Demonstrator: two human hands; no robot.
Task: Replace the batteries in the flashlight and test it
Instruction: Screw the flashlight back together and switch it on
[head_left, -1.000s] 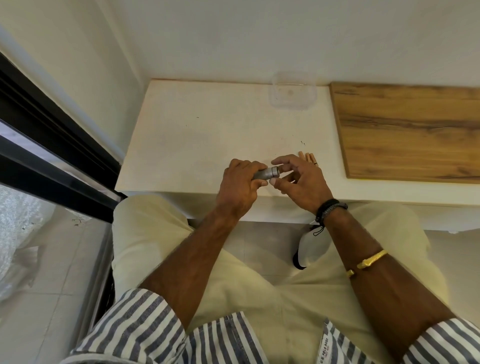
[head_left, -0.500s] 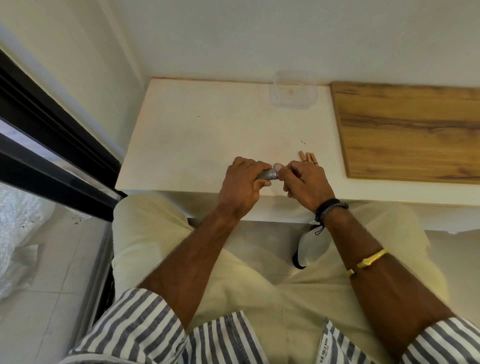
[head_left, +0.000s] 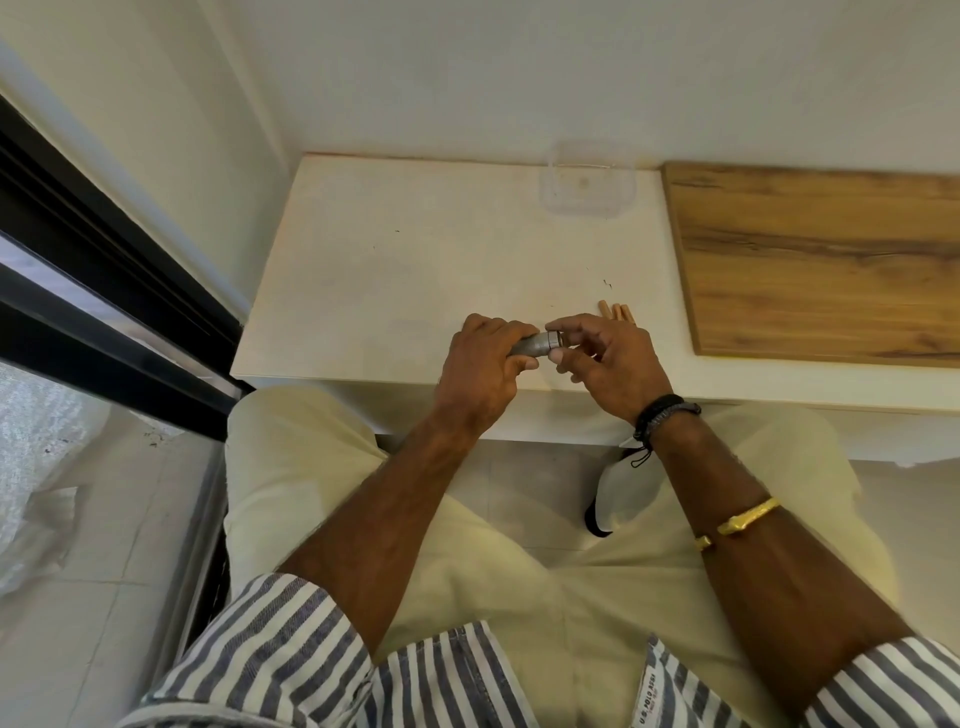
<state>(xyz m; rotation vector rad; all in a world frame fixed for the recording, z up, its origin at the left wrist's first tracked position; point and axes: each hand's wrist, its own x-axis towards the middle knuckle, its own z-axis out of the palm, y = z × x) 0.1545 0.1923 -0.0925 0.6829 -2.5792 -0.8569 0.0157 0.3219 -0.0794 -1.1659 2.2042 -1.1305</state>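
The left hand (head_left: 480, 366) clenches the grey flashlight (head_left: 537, 344) over the table's (head_left: 395, 270) near edge; the right hand (head_left: 610, 358) pinches its end cap. Batteries (head_left: 615, 312) lie at the hands' one o'clock.

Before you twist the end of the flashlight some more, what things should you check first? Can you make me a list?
1. Left hand wrapped firmly around the flashlight body: ok.
2. Right hand has its fingertips pinching the flashlight's end: ok.
3. Flashlight held above the white table, so a dropped part would probably land there: ok.
4. Batteries lying within reach behind the right hand: ok.
5. Whether those are the new or old batteries: cannot tell.
6. Whether the end cap is loose or tight: cannot tell.
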